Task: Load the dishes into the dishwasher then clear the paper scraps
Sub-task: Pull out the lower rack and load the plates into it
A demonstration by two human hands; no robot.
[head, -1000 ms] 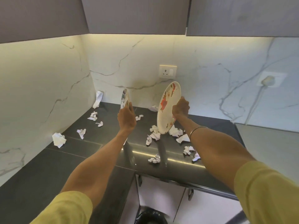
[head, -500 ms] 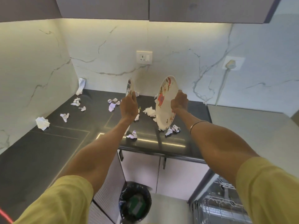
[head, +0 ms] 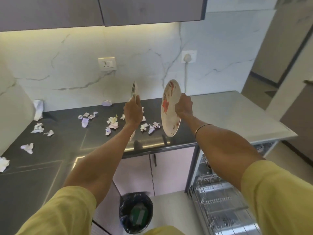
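Loading has barely begun, by my reading: the dishwasher rack (head: 220, 200) at lower right shows no plates where visible. Above the dark desk (head: 67, 150), the right hand (head: 183, 108) grips a floral plate (head: 170, 107) on edge, while the left hand (head: 133, 113) grips a second plate (head: 133, 89). Paper scraps (head: 112, 123) all lie strewn on the desk, uncleared.

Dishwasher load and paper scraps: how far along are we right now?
Done: nothing visibly loaded; the open dishwasher's wire rack looks bare where visible. In hand: the right hand grips a white floral plate, the left hand a second plate seen edge-on. Left: racking both, then clearing the crumpled paper scraps off the dark countertop.
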